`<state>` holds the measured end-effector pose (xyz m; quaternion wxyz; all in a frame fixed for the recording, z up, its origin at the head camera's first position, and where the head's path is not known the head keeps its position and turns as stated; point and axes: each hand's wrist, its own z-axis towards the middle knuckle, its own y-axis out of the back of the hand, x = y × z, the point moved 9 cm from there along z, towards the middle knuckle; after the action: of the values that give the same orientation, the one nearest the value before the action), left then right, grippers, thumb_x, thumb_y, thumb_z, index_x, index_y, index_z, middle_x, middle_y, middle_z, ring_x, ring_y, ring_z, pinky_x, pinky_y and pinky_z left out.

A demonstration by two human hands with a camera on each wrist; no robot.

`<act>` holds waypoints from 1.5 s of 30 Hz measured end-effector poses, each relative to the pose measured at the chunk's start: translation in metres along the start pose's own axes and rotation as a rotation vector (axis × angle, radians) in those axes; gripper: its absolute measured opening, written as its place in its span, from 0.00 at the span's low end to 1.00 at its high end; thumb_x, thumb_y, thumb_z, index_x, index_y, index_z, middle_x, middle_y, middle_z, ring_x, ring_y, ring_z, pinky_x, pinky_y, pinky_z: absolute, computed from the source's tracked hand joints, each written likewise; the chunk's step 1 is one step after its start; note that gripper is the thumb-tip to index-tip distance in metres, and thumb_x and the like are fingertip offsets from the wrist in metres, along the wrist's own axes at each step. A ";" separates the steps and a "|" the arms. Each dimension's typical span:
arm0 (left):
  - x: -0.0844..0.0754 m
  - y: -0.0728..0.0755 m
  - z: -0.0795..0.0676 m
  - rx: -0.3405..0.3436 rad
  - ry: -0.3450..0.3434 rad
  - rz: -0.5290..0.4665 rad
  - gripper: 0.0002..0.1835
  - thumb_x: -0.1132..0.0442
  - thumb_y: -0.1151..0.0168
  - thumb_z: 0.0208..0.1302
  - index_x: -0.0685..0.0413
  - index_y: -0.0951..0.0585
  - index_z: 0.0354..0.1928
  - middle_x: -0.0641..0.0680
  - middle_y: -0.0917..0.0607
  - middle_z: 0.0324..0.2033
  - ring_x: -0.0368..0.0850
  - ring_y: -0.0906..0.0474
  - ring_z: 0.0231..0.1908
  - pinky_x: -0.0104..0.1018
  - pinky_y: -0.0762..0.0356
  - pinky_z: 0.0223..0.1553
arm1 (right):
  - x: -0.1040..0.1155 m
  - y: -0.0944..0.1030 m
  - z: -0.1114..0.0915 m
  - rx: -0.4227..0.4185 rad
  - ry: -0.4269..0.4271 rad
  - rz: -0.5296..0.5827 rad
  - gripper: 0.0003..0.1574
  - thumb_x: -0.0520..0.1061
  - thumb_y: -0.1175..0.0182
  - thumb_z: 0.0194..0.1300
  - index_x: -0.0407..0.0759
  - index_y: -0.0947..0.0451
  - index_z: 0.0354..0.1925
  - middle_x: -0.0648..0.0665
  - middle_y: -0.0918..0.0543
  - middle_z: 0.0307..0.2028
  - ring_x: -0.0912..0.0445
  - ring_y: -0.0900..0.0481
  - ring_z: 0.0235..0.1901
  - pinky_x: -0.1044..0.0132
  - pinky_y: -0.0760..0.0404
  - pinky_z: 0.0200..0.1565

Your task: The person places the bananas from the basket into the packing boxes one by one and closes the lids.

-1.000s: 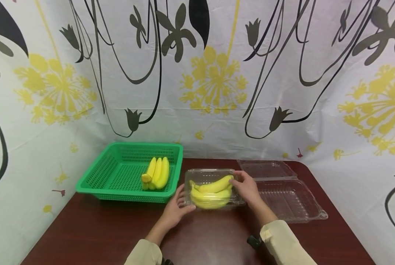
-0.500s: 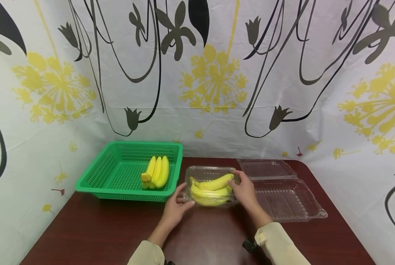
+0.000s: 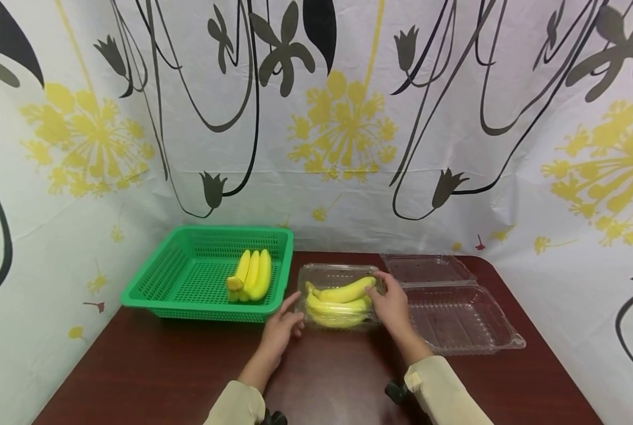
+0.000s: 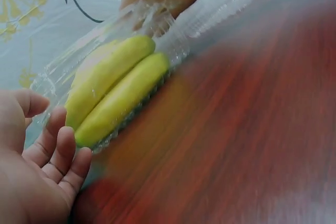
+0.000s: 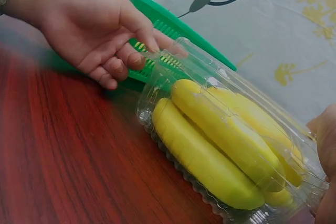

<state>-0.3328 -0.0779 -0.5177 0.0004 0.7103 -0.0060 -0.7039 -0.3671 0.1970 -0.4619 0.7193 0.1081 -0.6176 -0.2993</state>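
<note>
A lidded clear plastic clamshell point(image 3: 343, 272) with several yellow bananas point(image 3: 340, 308) inside sits mid-table. My right hand point(image 3: 393, 303) grips its right end, index finger toward the back corner and thumb on the near side. At the opposite end is my left hand point(image 3: 280, 332), fingers loosely bent, with the index finger reaching up to the clamshell's corner. In the right wrist view the left hand point(image 5: 100, 35) holds nothing in its palm, and its fingertips are right at the lid's edge. Bananas point(image 5: 210, 140) press close under the clear lid.
A green plastic basket point(image 3: 151, 295) stands at the back left with a bunch of bananas point(image 3: 252, 277) in it. On the right lies another clamshell point(image 3: 462, 319), its lid point(image 3: 427, 271) folded back. A patterned cloth point(image 3: 343, 224) hangs behind the dark red table point(image 3: 135, 366).
The clamshell has shifted slightly away from me. My left hand has loosened from its left end, the thumb dropping away from the front edge. My right hand stays on the right end.
</note>
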 end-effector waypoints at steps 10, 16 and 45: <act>0.005 -0.008 0.001 -0.058 0.084 -0.130 0.30 0.68 0.43 0.59 0.49 0.26 0.66 0.51 0.24 0.19 0.41 0.32 0.17 0.34 0.26 0.21 | -0.001 0.009 -0.003 -0.126 -0.006 -0.011 0.25 0.47 0.33 0.61 0.36 0.25 0.51 0.36 0.25 0.44 0.43 0.27 0.44 0.48 0.27 0.45; 0.003 -0.009 0.003 -0.065 0.125 -0.155 0.32 0.70 0.45 0.57 0.49 0.27 0.67 0.48 0.28 0.17 0.40 0.34 0.17 0.32 0.29 0.19 | 0.002 0.007 -0.006 -0.104 -0.010 -0.041 0.24 0.49 0.35 0.63 0.37 0.26 0.52 0.35 0.25 0.45 0.43 0.27 0.44 0.48 0.28 0.44; 0.008 -0.014 0.003 -0.055 0.143 -0.197 0.30 0.67 0.51 0.66 0.44 0.32 0.71 0.54 0.16 0.24 0.42 0.23 0.17 0.31 0.27 0.19 | -0.013 0.004 -0.025 -0.045 0.000 0.060 0.31 0.58 0.53 0.75 0.36 0.32 0.62 0.31 0.21 0.52 0.39 0.24 0.52 0.43 0.28 0.52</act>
<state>-0.3354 -0.0641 -0.5259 -0.0491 0.7557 0.0831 -0.6478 -0.3432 0.2019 -0.4759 0.7301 0.0734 -0.6137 -0.2916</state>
